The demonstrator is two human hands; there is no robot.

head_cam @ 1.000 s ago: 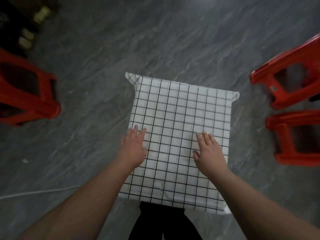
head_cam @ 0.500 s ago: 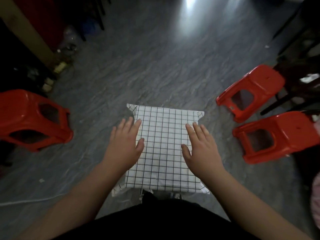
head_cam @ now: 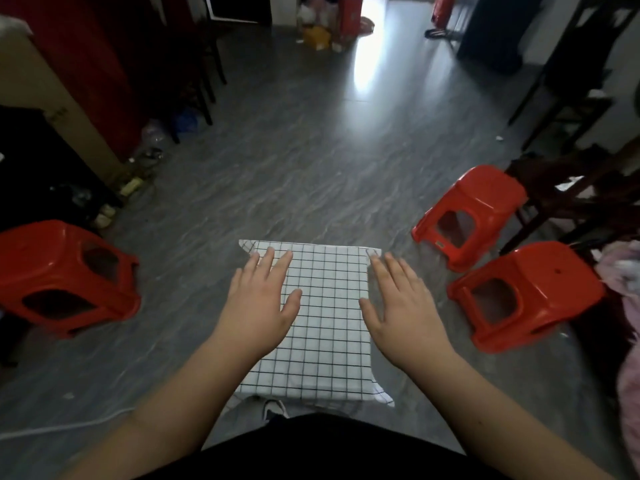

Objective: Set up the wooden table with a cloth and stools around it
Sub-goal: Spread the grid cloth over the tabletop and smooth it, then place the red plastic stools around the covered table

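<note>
So the cloth (head_cam: 325, 317) part is looking pretty much done: the white checked sheet is lying flat over the little table, covering the top completely, so you're not seeing any wood at all, and its corners are drooping off the edges. Your left hand (head_cam: 259, 306) and right hand (head_cam: 401, 313) are both spread flat with straight fingers, palms down over the cloth's left and right sides, holding nothing; whether they're actually pressing on it I can't tell. What's left is the stools, I'd say: one red stool (head_cam: 65, 275) is sitting well off to the left, and two more (head_cam: 474, 216) (head_cam: 526, 296) are parked together on the right, none tucked up to the table. All this is standing on a grey streaky floor (head_cam: 311, 168), with dark chairs and clutter along the walls
</note>
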